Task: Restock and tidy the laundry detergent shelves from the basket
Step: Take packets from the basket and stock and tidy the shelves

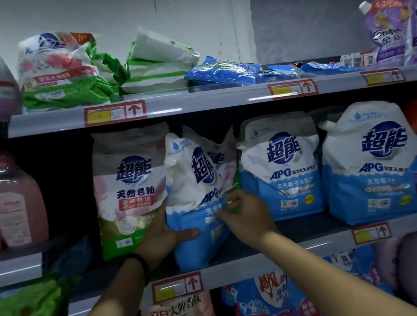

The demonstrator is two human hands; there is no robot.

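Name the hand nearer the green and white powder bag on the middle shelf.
Left. The left hand is right beside the powder bag, at its lower right; the right hand is farther right, across the blue pouch.

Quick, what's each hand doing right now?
Left hand: holding the blue-and-white pouch by its left side.
Right hand: pinching the pouch's right edge.

Shop aisle: detergent pouches [282, 168] on tiered shelves [220, 99], price tags [114, 113].
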